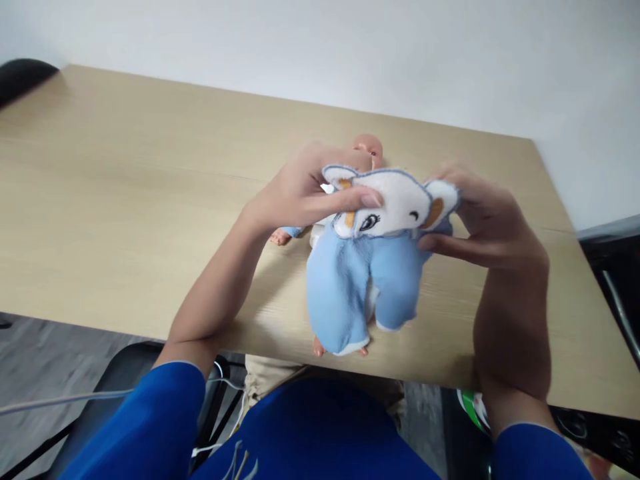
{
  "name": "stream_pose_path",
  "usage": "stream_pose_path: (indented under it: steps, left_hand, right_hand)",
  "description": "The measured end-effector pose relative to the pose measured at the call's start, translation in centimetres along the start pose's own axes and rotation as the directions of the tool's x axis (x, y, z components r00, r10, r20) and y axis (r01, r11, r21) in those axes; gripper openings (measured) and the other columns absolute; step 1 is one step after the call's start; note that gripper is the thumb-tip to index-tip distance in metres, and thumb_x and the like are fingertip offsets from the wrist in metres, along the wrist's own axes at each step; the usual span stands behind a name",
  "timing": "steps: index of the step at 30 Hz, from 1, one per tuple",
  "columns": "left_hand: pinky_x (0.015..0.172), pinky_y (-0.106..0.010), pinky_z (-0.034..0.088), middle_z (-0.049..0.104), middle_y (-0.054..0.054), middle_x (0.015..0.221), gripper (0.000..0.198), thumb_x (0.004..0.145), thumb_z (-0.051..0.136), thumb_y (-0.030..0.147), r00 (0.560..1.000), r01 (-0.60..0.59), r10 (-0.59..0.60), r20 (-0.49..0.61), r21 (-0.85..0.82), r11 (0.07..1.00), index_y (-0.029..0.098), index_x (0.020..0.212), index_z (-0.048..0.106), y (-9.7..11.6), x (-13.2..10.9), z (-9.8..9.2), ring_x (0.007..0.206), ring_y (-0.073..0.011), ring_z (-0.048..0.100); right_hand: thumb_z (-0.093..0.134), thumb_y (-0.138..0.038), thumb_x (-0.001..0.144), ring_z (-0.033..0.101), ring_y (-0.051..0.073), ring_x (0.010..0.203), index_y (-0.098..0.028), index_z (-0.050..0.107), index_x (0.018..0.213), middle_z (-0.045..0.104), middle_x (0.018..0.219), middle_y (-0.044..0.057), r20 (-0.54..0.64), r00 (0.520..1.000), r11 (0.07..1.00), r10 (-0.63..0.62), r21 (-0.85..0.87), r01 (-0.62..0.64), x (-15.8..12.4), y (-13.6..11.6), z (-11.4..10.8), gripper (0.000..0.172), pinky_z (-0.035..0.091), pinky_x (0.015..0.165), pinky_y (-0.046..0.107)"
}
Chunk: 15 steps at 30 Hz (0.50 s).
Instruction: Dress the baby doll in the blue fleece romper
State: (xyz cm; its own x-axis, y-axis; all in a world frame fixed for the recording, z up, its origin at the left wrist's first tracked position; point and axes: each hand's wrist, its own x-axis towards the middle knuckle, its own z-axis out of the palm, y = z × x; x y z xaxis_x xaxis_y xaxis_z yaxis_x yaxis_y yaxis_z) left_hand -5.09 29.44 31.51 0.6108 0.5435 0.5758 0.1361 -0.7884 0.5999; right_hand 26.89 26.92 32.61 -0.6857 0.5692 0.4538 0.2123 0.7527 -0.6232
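Note:
A baby doll [369,144] lies face up on the table, its head away from me. Its small hand [280,237] and a blue cuff show at the left, and its feet peek out near the table's front edge. Over its body hangs a light blue doll outfit [333,280], with a white animal face patch and two ears at the top. My left hand [313,187] is closed on the patch's left side, thumb across the front. At the right ear, my right hand [490,220] pinches the outfit's upper edge. The cloth and my left hand hide most of the doll.
The wooden table [150,180] runs up to a white wall [320,53]. A black chair [127,373] and white cables are below at the left. Dark objects stand beyond the table's right edge [613,287].

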Motion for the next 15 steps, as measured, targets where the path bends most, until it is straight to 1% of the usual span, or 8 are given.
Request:
stream_pose_path:
  steps: [3,5,8,10,11,12,13,15]
  left_hand:
    - [0.085,-0.038,0.066,0.062,-0.002,0.089,0.093,0.106,0.041,0.107,0.985,0.134,-0.127,-0.12,0.052,0.99,0.02,0.084,0.065,-0.5,-0.2,0.9,0.109,-0.0283,0.085]
    - [0.084,-0.036,0.064,0.066,-0.002,0.095,0.092,0.107,0.04,0.105,0.977,0.169,-0.159,-0.143,0.061,0.984,0.02,0.091,0.07,-0.8,-0.3,1.2,0.109,-0.0269,0.086]
    - [0.081,-0.032,0.061,0.066,0.001,0.093,0.083,0.113,0.05,0.096,0.978,0.093,-0.086,-0.191,0.026,0.995,0.018,0.095,0.074,-1.2,-0.4,1.0,0.093,-0.0183,0.082]
    - [0.077,-0.029,0.058,0.063,0.002,0.089,0.076,0.116,0.058,0.087,0.973,-0.001,0.002,-0.23,0.005,1.0,0.017,0.092,0.073,-1.3,-0.4,0.7,0.081,-0.0127,0.074]
    - [0.076,-0.028,0.057,0.062,0.002,0.088,0.072,0.117,0.061,0.084,0.97,-0.041,0.04,-0.239,-0.002,0.999,0.017,0.091,0.072,-1.3,-0.4,0.6,0.079,-0.0114,0.07]
    - [0.076,-0.028,0.057,0.062,0.002,0.088,0.07,0.118,0.062,0.081,0.97,-0.063,0.06,-0.235,-0.006,0.998,0.017,0.091,0.072,-1.2,-0.4,0.5,0.079,-0.0111,0.069]
    - [0.077,-0.029,0.058,0.061,0.001,0.088,0.07,0.118,0.062,0.082,0.974,-0.061,0.058,-0.22,-0.006,0.998,0.018,0.092,0.072,-1.0,-0.3,0.4,0.08,-0.0117,0.069]
    - [0.081,-0.032,0.06,0.06,0.001,0.09,0.075,0.115,0.057,0.088,0.985,-0.009,0.01,-0.17,0.006,1.0,0.018,0.095,0.073,-0.6,-0.3,0.4,0.084,-0.0141,0.072]
  right_hand:
    - [0.094,-0.041,0.104,0.072,0.039,0.12,-0.042,0.082,0.121,0.083,0.127,0.01,-0.067,0.998,0.998,0.016,-0.054,-0.02,-0.3,0.3,0.1,0.021,0.06,0.113,0.059]
    - [0.09,-0.044,0.107,0.072,0.04,0.126,-0.042,0.083,0.116,0.082,0.133,0.01,-0.172,0.985,0.997,0.027,-0.072,-0.04,-0.3,0.4,0.6,0.011,0.06,0.118,0.061]
    - [0.085,-0.053,0.11,0.074,0.038,0.126,-0.038,0.081,0.104,0.081,0.134,0.011,-0.407,0.913,1.0,-0.023,-0.024,0.015,-0.1,0.7,2.0,0.017,0.064,0.112,0.056]
    - [0.085,-0.058,0.11,0.076,0.035,0.114,-0.036,0.081,0.102,0.082,0.119,0.009,-0.533,0.844,0.996,-0.058,0.031,0.088,0.1,1.1,2.8,0.023,0.065,0.104,0.05]
    - [0.085,-0.058,0.11,0.076,0.033,0.107,-0.036,0.082,0.105,0.081,0.11,0.007,-0.549,0.835,0.993,-0.038,0.076,0.095,0.2,1.2,3.0,0.023,0.065,0.099,0.047]
    - [0.084,-0.058,0.111,0.076,0.031,0.101,-0.036,0.083,0.11,0.08,0.104,0.005,-0.518,0.855,0.989,0.005,0.132,0.073,0.2,1.3,3.1,0.022,0.065,0.096,0.045]
    - [0.083,-0.058,0.112,0.076,0.03,0.096,-0.036,0.084,0.116,0.08,0.102,0.004,-0.425,0.903,0.982,0.057,0.188,0.026,0.2,1.3,3.1,0.023,0.066,0.092,0.043]
    - [0.086,-0.056,0.111,0.077,0.028,0.088,-0.034,0.087,0.125,0.083,0.1,0.003,-0.13,0.985,0.972,0.112,0.222,-0.081,0.1,1.2,2.9,0.027,0.066,0.083,0.041]
